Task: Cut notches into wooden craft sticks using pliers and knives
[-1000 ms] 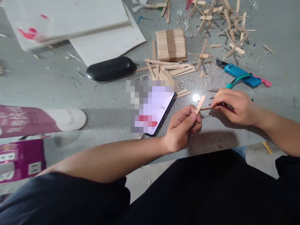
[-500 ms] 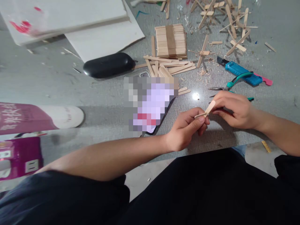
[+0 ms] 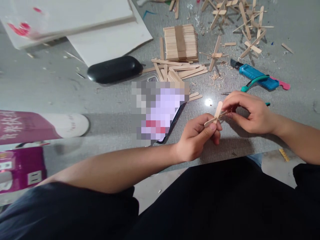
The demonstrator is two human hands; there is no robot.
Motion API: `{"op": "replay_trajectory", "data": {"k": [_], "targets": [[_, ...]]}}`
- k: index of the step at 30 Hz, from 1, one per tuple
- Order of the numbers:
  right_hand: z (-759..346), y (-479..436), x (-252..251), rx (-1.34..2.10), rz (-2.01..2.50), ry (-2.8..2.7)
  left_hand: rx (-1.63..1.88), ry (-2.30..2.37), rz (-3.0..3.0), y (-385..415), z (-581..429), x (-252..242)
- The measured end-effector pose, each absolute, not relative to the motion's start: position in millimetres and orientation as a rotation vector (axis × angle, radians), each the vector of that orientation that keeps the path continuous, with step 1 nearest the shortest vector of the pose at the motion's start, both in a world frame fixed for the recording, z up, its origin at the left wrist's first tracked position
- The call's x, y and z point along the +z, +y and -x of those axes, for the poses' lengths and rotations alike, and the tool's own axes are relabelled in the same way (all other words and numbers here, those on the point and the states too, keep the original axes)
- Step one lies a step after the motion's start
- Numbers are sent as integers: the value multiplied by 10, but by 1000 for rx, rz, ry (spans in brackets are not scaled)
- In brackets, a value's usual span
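Note:
My left hand is closed, pinching a small cross of wooden craft sticks between thumb and fingers, just above the table's near edge. One stick of the cross points up and away, another lies toward the left. At its right side, my right hand has its thumb and fingers bent together around a thin end of the cross; its fingertips partly cover that end. Pliers with teal handles lie just behind my right hand, which hides part of them.
Beyond lie a blue utility knife, several finished-looking stick crosses, a banded bundle of craft sticks and loose sticks. A phone, black case, white boards and a paper cup occupy the left.
The stick cross has turned in my fingers, its upper stick now standing more upright. My right hand has shifted slightly up, and a thin piece shows between the hands.

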State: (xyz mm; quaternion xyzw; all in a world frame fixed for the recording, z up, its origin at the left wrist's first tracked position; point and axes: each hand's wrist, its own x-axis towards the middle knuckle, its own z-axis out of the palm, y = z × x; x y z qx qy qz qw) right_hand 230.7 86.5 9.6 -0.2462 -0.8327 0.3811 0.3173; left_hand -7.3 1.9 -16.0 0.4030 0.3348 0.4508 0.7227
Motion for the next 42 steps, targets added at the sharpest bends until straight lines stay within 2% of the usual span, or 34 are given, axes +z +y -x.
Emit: {"op": "replay_trajectory", "data": {"k": [13,21,30,35,42], "targets": [[-2315,897,99,992,616,-2174,981,749,-979,55,94,-163],[-2305,873,150,1068,762,-2203,954,736,-975,52,89,-164],[-2281,865,75,1044,589,-2181,888,723,-989,77,112,-116],[-2390,992,133,924,544,-2308,1025,707,-965,8,102,-186],[-2612,1177,117,387,791,-2758,1255,636,-1286,-104,150,-250]]}}
